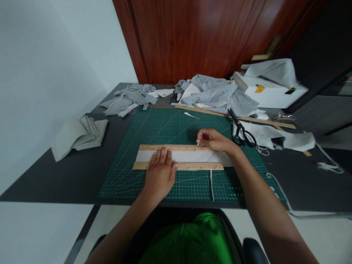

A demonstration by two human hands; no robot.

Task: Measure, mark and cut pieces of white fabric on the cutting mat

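Observation:
My left hand [160, 174] lies flat, fingers stretched over a pale fabric strip [192, 157] and reaching the upper wooden ruler [181, 147]. A second wooden ruler [196, 166] runs along the strip's near edge, beside my thumb. At the far edge of the upper ruler, my right hand [214, 140] is closed in a pinch. A small pale tip shows below its fingers, too small to name. All of this rests on a green cutting mat [123, 176]. A thin pale cord [211, 185] lies on the mat near the front.
Black scissors [239, 128] lie right of the mat's far side, partly over a white fabric piece [266, 135]. A long wooden ruler [209, 110] crosses the back. Grey cloth heaps [217, 91], a white box [264, 93] and folded fabric [82, 135] surround the mat.

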